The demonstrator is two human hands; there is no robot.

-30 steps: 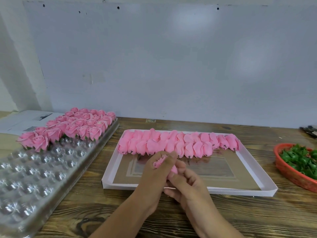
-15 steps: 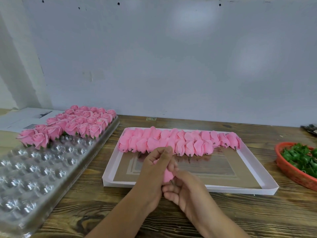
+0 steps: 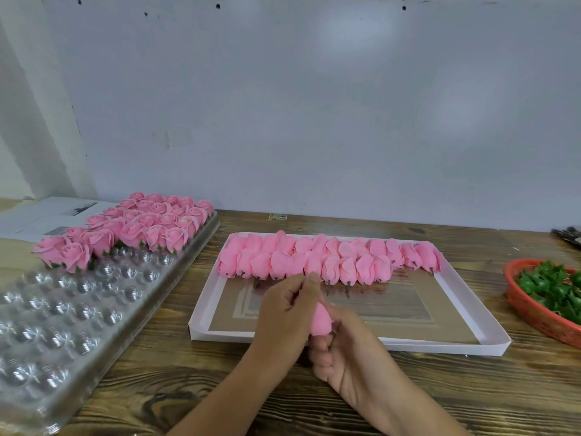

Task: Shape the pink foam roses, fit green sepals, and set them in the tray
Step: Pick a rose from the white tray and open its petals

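Note:
Both hands hold one pink foam rose bud (image 3: 320, 320) over the near edge of the white box lid (image 3: 345, 339). My left hand (image 3: 289, 313) curls over the bud's top with thumb and fingers pinched on it. My right hand (image 3: 342, 350) grips the bud's base from below. Two rows of unshaped pink buds (image 3: 330, 261) lie along the lid's far side. Finished roses (image 3: 132, 229) with green sepals fill the far end of the clear plastic tray (image 3: 63, 309) at left. Loose green sepals (image 3: 553, 286) sit in a red basket (image 3: 531, 313) at right.
Papers (image 3: 41, 215) lie behind the tray at the far left. A dark tool (image 3: 569, 236) shows at the right edge. A pale wall stands close behind the wooden table (image 3: 471, 388). The tray's near cups hold nothing.
My left hand has closed further over the bud's top and both hands have turned the bud, which now shows lower between my palms. The view has tilted slightly upward.

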